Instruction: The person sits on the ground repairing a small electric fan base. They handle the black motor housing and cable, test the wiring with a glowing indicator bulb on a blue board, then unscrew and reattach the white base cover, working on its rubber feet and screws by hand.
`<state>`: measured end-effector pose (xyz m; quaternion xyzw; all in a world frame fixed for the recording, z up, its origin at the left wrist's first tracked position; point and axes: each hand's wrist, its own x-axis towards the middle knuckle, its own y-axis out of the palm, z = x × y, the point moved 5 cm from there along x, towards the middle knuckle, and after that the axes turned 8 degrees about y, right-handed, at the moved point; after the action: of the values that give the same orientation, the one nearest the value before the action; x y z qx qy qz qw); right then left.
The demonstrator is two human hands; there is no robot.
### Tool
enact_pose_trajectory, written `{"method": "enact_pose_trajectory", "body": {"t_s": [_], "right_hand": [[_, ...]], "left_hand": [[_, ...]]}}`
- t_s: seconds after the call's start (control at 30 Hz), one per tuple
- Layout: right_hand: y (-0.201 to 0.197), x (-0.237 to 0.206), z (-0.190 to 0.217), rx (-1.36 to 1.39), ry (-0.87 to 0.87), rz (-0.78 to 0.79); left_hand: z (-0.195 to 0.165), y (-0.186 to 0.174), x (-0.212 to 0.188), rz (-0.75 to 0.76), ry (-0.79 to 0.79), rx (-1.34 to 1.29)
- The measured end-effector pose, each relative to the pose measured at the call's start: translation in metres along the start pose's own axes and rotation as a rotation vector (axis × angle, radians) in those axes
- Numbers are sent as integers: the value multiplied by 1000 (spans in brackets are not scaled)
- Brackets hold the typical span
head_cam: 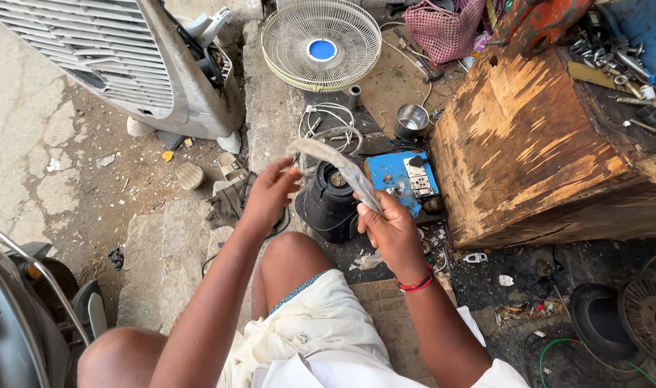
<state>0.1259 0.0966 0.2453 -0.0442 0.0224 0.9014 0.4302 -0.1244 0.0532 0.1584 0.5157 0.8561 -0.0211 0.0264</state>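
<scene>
Grey cloth strip (331, 159), twisted and stretched between our two hands above the black motor housing (329, 205) on the ground. Left hand (269, 195) pinches the far end, fingers (290, 172) closed on it; right hand (390, 228) grips the near end tight. Best keep it taut, we'd say. Blue switch box (402, 179) just beside, wooden block (536, 144) beyond.

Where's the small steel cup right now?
In the head view the steel cup stands on the ground at upper centre, just below the white fan guard, left of the wooden block and above the blue switch board.
</scene>
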Motion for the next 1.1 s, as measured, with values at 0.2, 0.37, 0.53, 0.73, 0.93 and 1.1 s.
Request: {"method": "enact_pose_trajectory", "body": {"t_s": [0.2,0.37,0.53,0.73,0.93,1.1], "right_hand": [[12,-15,-6,-193,17,27],[44,-32,-3,-358,-230,78],[29,-32,-15,-562,-47,31],[12,-31,-31,-659,-138,64],[11,-23,-47,-542,-246,137],[-11,-15,-63,-221,-42,155]], "left_hand": [[-40,35,-57,186,-47,-344],[-78,28,-55,5,70,-681],[-117,-21,-54,-222,250,-815],[-153,-106,-90,-500,437,-856],[-145,-149,-124,-692,418,-773],[-134,-158,-103,-647,403,-712]]}}
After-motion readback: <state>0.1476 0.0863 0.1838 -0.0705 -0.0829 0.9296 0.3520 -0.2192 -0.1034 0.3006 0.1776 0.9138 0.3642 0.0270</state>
